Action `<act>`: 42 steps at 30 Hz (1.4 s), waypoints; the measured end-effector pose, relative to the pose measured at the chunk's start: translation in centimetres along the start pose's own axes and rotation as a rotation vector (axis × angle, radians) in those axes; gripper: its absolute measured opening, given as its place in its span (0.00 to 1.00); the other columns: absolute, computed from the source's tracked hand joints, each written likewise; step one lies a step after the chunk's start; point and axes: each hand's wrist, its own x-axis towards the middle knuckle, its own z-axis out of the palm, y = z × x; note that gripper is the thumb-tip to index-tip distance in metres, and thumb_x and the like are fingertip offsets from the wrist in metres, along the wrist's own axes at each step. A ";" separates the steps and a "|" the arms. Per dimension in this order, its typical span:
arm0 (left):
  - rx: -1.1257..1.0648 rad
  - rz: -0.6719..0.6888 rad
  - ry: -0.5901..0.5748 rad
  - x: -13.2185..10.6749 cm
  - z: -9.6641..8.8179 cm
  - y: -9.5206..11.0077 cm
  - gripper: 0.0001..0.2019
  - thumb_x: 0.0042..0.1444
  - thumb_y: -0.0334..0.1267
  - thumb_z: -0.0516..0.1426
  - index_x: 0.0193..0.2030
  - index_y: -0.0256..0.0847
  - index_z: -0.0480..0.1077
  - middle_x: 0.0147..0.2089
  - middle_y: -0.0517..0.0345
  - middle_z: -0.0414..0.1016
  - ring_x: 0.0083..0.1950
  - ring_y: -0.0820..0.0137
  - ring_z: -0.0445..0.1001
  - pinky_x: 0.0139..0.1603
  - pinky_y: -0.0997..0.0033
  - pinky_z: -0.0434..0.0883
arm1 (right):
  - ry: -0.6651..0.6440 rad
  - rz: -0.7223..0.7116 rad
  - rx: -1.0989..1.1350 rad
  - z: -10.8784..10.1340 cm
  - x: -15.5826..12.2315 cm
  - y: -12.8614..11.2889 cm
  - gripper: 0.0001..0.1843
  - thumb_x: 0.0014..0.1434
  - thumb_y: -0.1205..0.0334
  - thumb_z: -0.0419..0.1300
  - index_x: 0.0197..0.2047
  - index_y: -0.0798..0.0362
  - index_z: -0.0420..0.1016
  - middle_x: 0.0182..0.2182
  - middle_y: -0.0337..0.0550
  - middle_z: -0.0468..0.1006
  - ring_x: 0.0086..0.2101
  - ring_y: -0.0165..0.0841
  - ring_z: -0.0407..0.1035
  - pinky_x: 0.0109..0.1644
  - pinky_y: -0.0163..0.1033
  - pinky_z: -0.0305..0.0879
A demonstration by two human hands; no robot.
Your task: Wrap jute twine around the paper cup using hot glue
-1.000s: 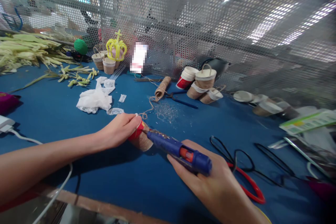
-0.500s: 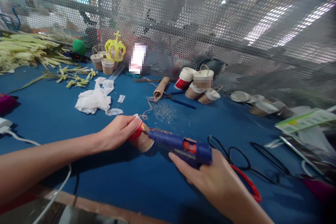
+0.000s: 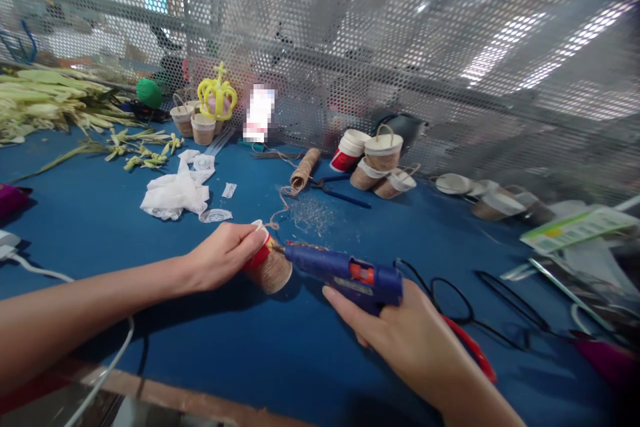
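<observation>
My left hand (image 3: 225, 255) is closed around a red paper cup (image 3: 271, 271), which is tilted on its side. Twine is wound around part of the cup, and the red surface shows above the windings. A blue hot glue gun (image 3: 345, 273) is in the grip of my right hand (image 3: 395, 330), its nozzle at the cup's side by the edge of the twine. From the cup a loose strand leads back to a roll of twine (image 3: 305, 170). Whether fresh glue is on the cup, I cannot tell.
Behind the roll lie blue-handled pliers (image 3: 345, 195). Stacked paper cups (image 3: 354, 147) and twine-covered little baskets (image 3: 384, 150) stand at the back. White lace fabric (image 3: 175, 193) is left of centre. Black cable loops (image 3: 450, 297) and a red handle (image 3: 473, 347) lie at right.
The view has shifted very slightly. Both hands keep their hold, and the nozzle stays at the cup with almost no visible movement.
</observation>
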 end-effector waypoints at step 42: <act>-0.149 -0.081 0.054 0.5 0.4 -0.1 0.22 0.57 0.49 0.42 0.29 0.33 0.68 0.27 0.55 0.73 0.27 0.71 0.68 0.28 0.74 0.65 | 0.028 -0.250 -0.128 1.8 -1.4 0.5 0.06 0.53 0.66 0.54 0.25 0.52 0.65 0.23 0.38 0.71 0.25 0.29 0.65 0.29 0.34 0.62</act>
